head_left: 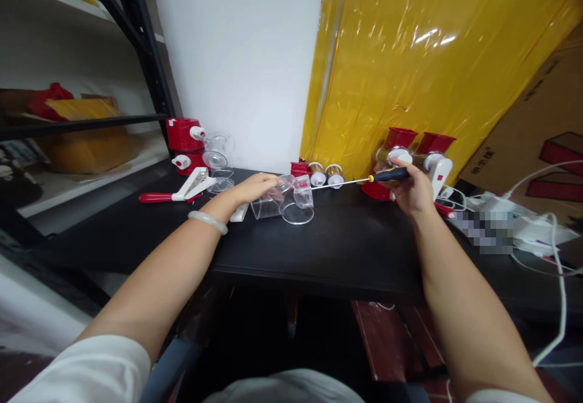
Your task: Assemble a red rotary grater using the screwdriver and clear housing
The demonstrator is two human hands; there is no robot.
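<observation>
My right hand [412, 189] is wrapped round the black handle of a screwdriver [389, 175] with a yellow collar. Its long metal shaft points left, and the tip meets or lies just beside a clear plastic housing [297, 212]. Over that housing's left side, my left hand [255, 189] grips the transparent piece; some of its fingertips show through the plastic. Just behind stand a small red part [299, 169] and two drum-shaped grater cylinders [334, 175] with white ends. A white part [239, 212] lies partly under my left hand.
At the left are stacked red bases [184, 135], clear plastic housings [216, 159] and a white crank with a red handle [157, 197]. Assembled red-and-white rotary graters [435, 143] stand at the right. White cables [562, 281] run along the black table's [319, 251] right end.
</observation>
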